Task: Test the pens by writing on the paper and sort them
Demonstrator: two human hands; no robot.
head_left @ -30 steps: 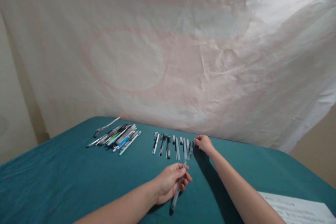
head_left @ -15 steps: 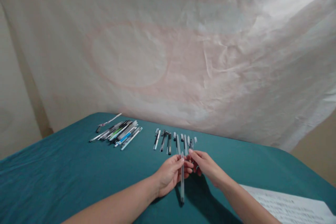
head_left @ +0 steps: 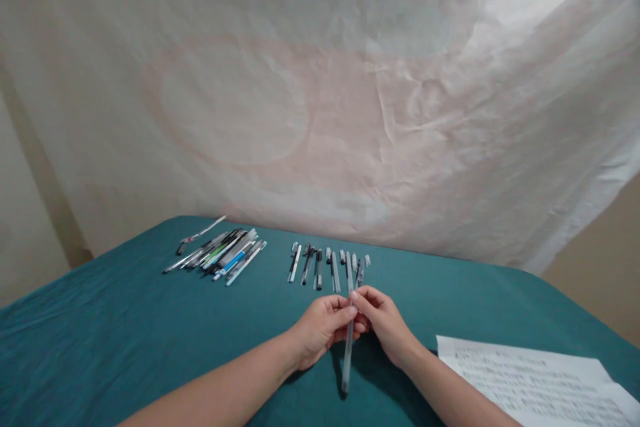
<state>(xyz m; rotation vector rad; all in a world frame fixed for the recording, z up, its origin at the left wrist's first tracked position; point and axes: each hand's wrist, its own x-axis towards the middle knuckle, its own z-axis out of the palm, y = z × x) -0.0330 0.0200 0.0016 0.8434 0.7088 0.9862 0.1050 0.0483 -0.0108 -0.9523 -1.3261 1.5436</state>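
A clear, slim pen (head_left: 347, 363) points away from me, its near end hanging over the table. My left hand (head_left: 316, 330) is closed round its middle, thumb on top. At the pen's far end, my right hand (head_left: 386, 321) pinches with thumb and forefinger. Whether a cap sits between those fingertips is hidden. Just beyond my hands lies a spaced row of pens (head_left: 319, 270), with small caps (head_left: 367, 259) near their far ends.
To the left is a heap of mixed pens (head_left: 225, 253), with a thin white strip-like item (head_left: 203, 233) behind it. Written paper sheets (head_left: 525, 373) lie at the front right. A green cloth (head_left: 150, 320) covers the table; a pale sheet (head_left: 320, 113) hangs behind.
My right hand has moved left and its fingertips have closed on the pen's far end. My left hand keeps its hold. The view has shifted slightly, showing more of the paper.
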